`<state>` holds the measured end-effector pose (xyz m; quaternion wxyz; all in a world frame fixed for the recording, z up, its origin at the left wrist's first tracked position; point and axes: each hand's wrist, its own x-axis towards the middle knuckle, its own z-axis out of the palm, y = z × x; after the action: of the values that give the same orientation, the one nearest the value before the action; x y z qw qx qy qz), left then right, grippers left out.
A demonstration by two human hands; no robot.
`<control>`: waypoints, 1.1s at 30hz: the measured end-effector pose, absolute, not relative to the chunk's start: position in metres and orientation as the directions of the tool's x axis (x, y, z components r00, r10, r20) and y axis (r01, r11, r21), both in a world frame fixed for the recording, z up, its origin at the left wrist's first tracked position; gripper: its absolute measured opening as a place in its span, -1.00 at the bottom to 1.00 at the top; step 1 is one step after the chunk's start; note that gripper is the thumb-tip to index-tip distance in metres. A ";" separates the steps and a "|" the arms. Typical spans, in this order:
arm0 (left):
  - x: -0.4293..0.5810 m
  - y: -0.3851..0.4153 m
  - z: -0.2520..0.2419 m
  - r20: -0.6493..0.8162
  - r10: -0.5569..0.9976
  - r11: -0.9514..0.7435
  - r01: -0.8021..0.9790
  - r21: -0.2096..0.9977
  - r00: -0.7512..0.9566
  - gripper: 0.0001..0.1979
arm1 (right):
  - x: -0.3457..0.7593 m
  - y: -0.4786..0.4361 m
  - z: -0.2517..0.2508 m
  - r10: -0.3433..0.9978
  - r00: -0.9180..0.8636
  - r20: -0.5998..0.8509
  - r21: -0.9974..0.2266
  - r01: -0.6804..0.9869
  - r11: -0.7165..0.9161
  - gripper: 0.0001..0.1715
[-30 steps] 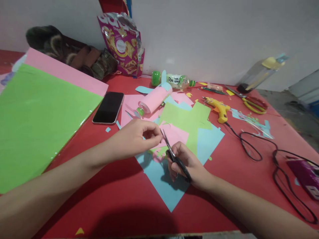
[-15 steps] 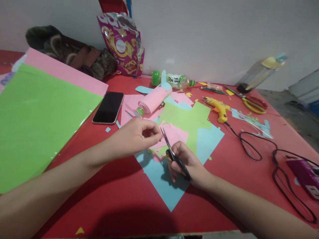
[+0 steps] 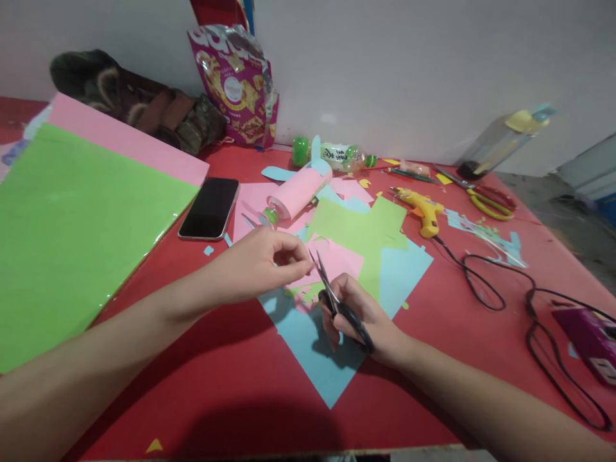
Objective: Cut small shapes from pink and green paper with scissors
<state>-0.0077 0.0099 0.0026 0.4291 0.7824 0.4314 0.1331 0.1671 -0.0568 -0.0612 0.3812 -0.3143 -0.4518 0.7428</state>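
Note:
Black-handled scissors (image 3: 339,308) are in my right hand (image 3: 363,311), their blades slightly parted and pointing up-left. The blade tips are at the fingertips of my left hand (image 3: 274,263), where thumb and forefinger are pinched together. Whatever sits in that pinch is too small to make out, perhaps a bit of pink paper. Beneath both hands lie a pink paper piece (image 3: 337,256), a green sheet (image 3: 359,224) and a blue sheet (image 3: 332,378), with small pink and green scraps on top. Behind them rests a bottle wrapped in pink paper (image 3: 301,191) with blue paper fins.
A phone (image 3: 210,208) and green sheets (image 3: 86,237) lie left. At the back are a snack bag (image 3: 235,90) and a labelled bottle (image 3: 334,154). To the right are a yellow glue gun (image 3: 421,208) with its cord, larger scissors (image 3: 488,200), a clear bottle (image 3: 503,141) and a purple box (image 3: 587,340).
The scissors have opened wider at the blades, their handles spreading and shifting slightly right with my right hand. My left hand stays almost still.

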 end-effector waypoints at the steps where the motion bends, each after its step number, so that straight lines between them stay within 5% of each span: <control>1: -0.008 0.010 0.003 -0.168 0.785 -0.261 0.564 0.784 0.597 -0.79 | 0.167 -0.057 -0.062 0.848 -0.516 -0.120 -0.913 -0.277 -0.298 -0.59; 33: -0.008 0.010 0.004 -0.187 0.787 -0.278 0.608 0.743 0.588 -0.79 | 0.167 -0.057 -0.060 0.831 -0.530 -0.169 -0.912 -0.236 -0.336 -0.55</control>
<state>-0.0084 0.0103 0.0038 0.4084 0.7919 0.4406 0.1094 0.1672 -0.0566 -0.0600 0.3565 -0.3287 -0.4525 0.7484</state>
